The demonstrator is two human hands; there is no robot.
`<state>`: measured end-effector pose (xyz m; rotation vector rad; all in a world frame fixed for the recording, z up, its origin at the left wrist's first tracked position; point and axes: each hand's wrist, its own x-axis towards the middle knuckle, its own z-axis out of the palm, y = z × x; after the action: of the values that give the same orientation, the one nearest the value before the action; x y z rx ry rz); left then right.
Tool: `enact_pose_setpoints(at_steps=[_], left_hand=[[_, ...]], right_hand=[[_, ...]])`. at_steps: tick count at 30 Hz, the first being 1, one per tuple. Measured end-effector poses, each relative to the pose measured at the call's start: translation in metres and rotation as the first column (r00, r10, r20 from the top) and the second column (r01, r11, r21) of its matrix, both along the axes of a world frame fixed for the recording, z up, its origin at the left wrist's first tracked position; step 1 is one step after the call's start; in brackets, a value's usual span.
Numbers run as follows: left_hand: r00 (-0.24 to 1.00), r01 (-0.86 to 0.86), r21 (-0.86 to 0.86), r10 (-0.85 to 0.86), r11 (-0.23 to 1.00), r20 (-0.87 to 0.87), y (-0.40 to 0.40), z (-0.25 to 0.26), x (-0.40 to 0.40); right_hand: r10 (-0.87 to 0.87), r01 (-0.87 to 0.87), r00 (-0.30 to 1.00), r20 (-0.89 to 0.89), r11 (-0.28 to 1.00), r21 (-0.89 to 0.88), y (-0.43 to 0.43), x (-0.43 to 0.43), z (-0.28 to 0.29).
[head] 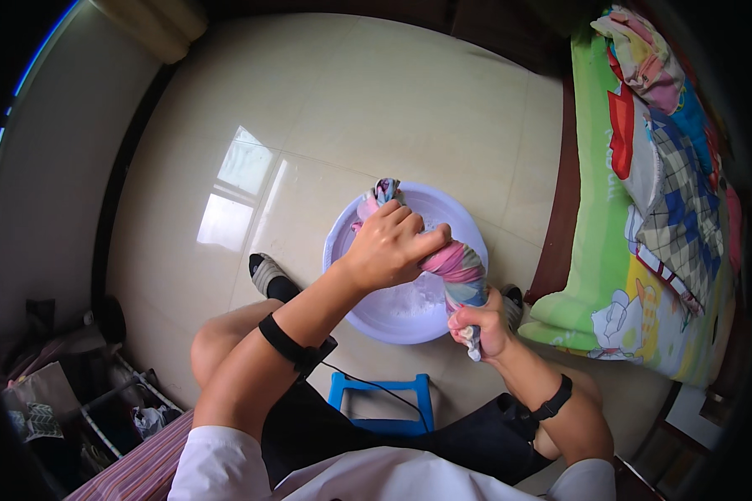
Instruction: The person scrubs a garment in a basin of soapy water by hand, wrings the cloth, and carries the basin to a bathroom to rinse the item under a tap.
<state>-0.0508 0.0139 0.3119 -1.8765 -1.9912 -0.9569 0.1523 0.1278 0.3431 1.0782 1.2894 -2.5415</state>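
Note:
A pink, blue and white cloth (456, 268) is twisted into a thick rope above a lavender plastic basin (467, 216). My left hand (388, 244) grips it toward one end, and a bunched part of the cloth sticks out past the knuckles. Lower and to the right, my right hand (485, 322) is closed around the other end, with a short pale tip poking out below the fist. Sudsy water (413, 299) lies in the basin under the cloth. Both hands partly hide the cloth's folds.
A blue plastic stool (382, 423) stands between my legs. To the right is a bed with a green patterned sheet (592, 263) and a checked cloth (677, 206) heaped on it. A rack (109, 432) with bags is at lower left. Glossy tiles (413, 106) cover the floor.

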Motion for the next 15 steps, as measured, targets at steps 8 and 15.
enact_pose_setpoints(at_steps=[8, 15], left_hand=[[1.0, -0.009, 0.069, 0.011, 0.998, -0.029, -0.001, 0.0, -0.003], [0.996, -0.063, 0.066, 0.067, 0.996, -0.06, -0.002, 0.001, -0.003]], right_hand=[[0.006, -0.006, 1.0, -0.016, 0.999, -0.038, 0.001, -0.002, 0.003], [0.031, -0.031, 1.0, 0.0, 0.999, -0.014, 0.009, -0.005, -0.001]])
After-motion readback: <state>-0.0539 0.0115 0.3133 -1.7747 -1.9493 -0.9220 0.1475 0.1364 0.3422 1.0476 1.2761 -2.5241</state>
